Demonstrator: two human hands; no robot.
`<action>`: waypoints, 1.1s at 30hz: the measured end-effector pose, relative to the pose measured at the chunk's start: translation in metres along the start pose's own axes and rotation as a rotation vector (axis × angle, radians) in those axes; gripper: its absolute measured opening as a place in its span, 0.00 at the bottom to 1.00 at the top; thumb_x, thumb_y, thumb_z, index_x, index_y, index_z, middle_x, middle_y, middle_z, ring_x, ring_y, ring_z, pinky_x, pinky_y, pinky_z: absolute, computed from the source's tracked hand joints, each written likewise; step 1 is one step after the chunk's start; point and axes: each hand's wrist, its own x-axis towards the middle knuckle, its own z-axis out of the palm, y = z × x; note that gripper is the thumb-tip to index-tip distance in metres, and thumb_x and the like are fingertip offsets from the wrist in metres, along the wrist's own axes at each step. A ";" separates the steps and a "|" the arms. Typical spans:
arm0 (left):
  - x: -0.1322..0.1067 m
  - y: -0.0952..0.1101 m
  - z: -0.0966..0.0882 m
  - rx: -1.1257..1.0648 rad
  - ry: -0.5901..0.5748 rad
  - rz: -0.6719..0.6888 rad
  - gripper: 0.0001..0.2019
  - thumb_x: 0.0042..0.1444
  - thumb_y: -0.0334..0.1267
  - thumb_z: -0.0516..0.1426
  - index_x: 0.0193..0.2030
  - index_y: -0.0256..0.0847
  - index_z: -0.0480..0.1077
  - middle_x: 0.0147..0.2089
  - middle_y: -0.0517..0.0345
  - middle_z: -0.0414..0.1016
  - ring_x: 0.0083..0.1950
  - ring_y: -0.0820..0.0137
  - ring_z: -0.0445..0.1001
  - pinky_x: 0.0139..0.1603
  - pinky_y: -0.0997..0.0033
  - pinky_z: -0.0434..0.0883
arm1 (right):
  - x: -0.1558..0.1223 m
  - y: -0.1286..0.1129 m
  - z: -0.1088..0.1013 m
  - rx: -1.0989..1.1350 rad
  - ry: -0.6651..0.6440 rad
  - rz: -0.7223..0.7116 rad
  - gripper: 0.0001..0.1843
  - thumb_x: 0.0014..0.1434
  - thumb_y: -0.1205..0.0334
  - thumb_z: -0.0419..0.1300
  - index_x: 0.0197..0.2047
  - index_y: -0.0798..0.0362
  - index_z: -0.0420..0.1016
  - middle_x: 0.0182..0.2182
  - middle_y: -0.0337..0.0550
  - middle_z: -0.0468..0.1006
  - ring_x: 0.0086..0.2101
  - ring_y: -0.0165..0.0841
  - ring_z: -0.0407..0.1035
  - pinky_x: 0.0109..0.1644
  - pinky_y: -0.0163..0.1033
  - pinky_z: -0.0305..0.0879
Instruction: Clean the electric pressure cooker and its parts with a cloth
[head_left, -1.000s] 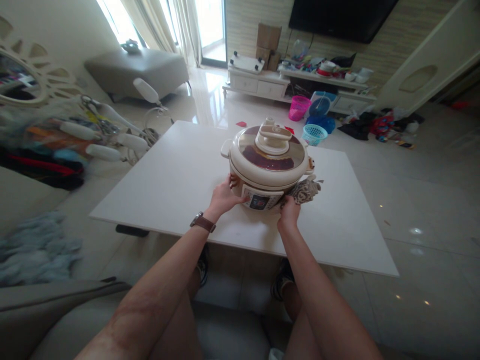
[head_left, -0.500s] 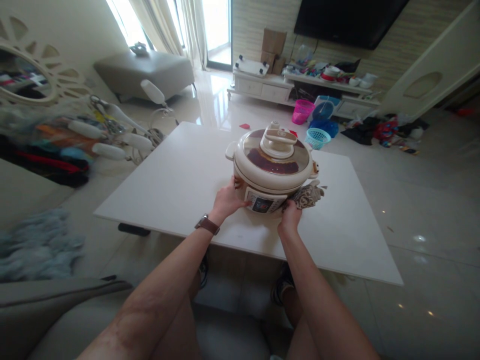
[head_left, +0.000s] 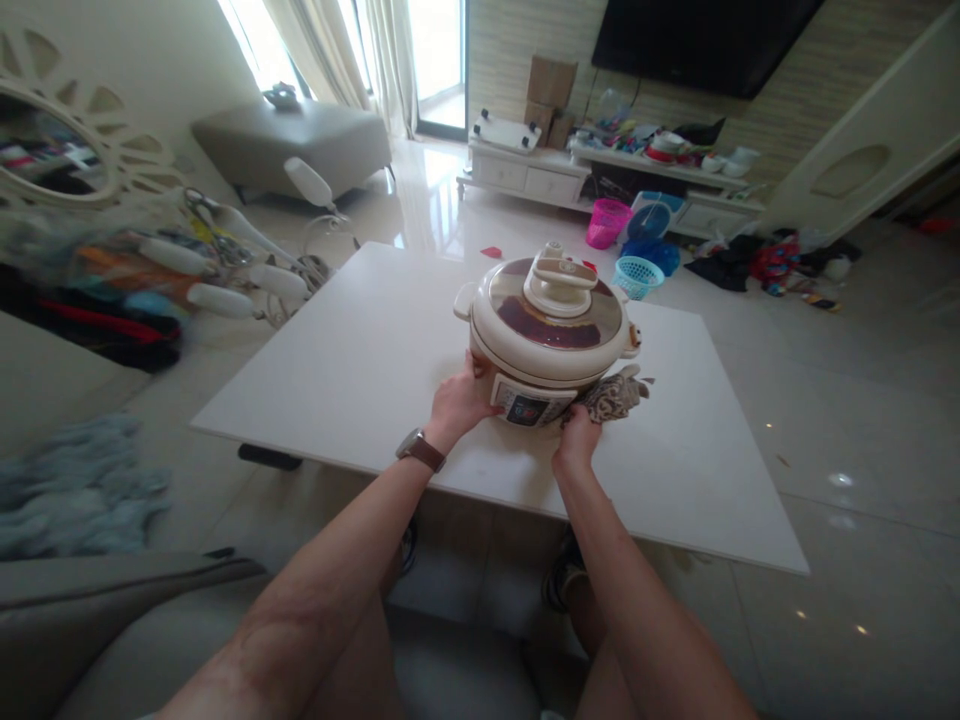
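The cooker (head_left: 551, 335) has a smooth, glossy cream plastic shell, and its lid carries a shiny brown panel that looks like polished metal. The rag (head_left: 611, 395) pressed against its near right side is soft patterned cloth, rumpled and matt. The table (head_left: 375, 370) is a smooth white slab with a dull satin sheen. The watch (head_left: 421, 450) has a brown strap that looks like leather. The floor (head_left: 847, 400) is highly glossy pale tile. The far baskets (head_left: 634, 272) are perforated plastic.

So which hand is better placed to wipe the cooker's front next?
Probably the right hand: it grips the cloth against the cooker. The left hand only braces the side.
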 end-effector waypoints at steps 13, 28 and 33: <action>0.001 -0.004 0.000 0.051 -0.001 0.061 0.65 0.48 0.49 0.77 0.84 0.34 0.46 0.61 0.36 0.84 0.62 0.42 0.83 0.56 0.55 0.78 | -0.009 -0.013 0.005 -0.029 0.074 0.085 0.14 0.48 0.55 0.57 0.37 0.52 0.74 0.37 0.41 0.78 0.41 0.37 0.69 0.52 0.42 0.72; 0.002 -0.007 -0.005 0.003 0.020 0.087 0.57 0.48 0.53 0.77 0.80 0.40 0.57 0.60 0.42 0.85 0.63 0.44 0.83 0.56 0.55 0.78 | -0.018 0.002 -0.002 -0.072 0.029 0.012 0.18 0.52 0.53 0.58 0.41 0.54 0.79 0.42 0.47 0.83 0.47 0.42 0.74 0.60 0.48 0.73; 0.002 -0.007 -0.007 0.005 0.020 0.080 0.56 0.48 0.52 0.77 0.79 0.39 0.59 0.58 0.41 0.86 0.61 0.44 0.84 0.56 0.55 0.79 | -0.038 0.007 -0.003 -0.040 0.014 0.044 0.27 0.55 0.51 0.60 0.52 0.59 0.82 0.50 0.54 0.85 0.53 0.45 0.76 0.67 0.52 0.70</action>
